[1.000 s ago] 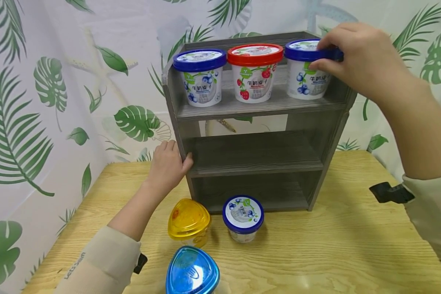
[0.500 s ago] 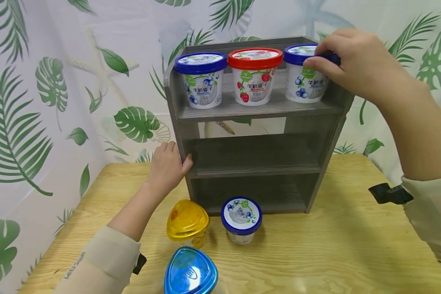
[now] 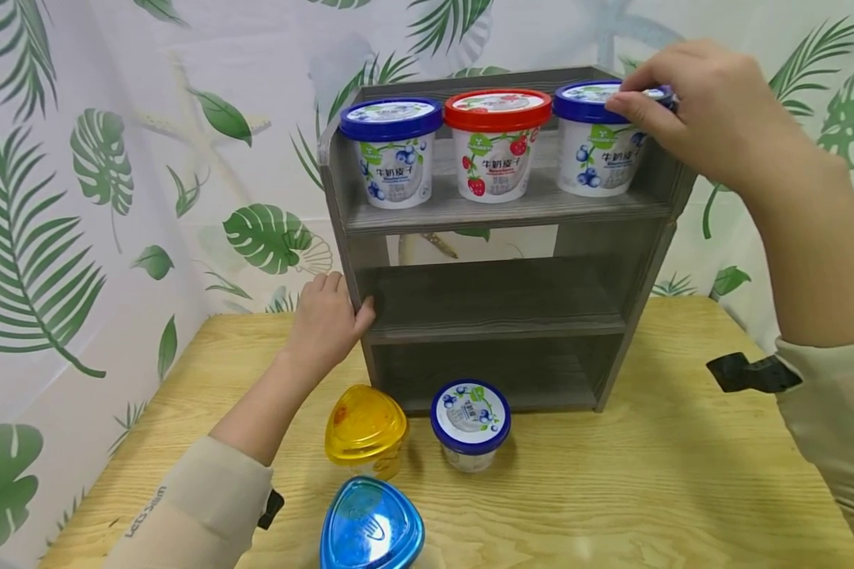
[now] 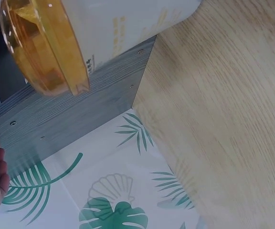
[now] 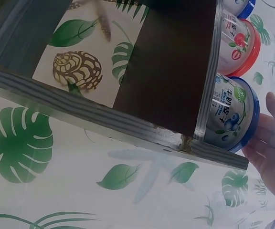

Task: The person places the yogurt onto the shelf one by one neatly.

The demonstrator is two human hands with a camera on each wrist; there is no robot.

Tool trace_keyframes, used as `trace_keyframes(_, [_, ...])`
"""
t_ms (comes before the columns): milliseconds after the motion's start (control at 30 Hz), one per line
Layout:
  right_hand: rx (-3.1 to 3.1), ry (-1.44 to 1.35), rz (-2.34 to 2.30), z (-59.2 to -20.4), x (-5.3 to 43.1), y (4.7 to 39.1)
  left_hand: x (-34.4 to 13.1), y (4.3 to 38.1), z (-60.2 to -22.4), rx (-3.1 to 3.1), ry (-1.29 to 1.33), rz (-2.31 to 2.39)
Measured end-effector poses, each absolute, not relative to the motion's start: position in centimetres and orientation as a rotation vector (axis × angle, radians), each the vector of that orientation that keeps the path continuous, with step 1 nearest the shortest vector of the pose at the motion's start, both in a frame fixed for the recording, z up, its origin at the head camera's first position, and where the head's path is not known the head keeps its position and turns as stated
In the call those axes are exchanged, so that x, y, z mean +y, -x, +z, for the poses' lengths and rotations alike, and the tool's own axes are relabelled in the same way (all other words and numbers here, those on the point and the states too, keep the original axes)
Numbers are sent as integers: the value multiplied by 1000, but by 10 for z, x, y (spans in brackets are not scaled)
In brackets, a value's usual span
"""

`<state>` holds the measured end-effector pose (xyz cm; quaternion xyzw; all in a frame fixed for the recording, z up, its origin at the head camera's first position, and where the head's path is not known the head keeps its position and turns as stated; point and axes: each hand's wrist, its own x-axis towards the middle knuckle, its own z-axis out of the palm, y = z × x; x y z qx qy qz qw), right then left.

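Note:
On the left, my left hand [image 3: 327, 316] holds the side panel of a small grey wooden shelf [image 3: 494, 328], thumb over its front edge and fingers along the outer face. My right hand [image 3: 719, 118] is at the top right, over the blue-lidded blueberry tub [image 3: 598, 158] on the top shelf. Its thumb sits above the lid, and its fingers [image 5: 261, 143] are right at the lid's rim in the right wrist view. Left of that tub stand a red-lidded strawberry tub [image 3: 494, 162] and another blue-lidded blueberry tub [image 3: 396, 170], all upright.
On the wooden table [image 3: 648, 490] before the shelf stands another blue-lidded tub [image 3: 470, 423]. Left of it is a container with a yellow triangular lid [image 3: 365, 427], and nearer, one with a blue triangular lid [image 3: 372, 523]. A leaf-patterned backdrop [image 3: 135, 158] hangs behind.
My right thumb has come off the front of the right tub's lid, and the hand has risen slightly. More of the lid shows now. My left hand keeps its place on the shelf.

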<state>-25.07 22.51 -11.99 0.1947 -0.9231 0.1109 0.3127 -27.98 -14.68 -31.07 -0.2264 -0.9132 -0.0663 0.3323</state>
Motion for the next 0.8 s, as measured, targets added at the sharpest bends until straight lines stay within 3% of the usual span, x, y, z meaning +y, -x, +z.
trace_keyframes(800, [-2170,-684,260,-142,210,226,-147,281,-313,-2393,563,-226])
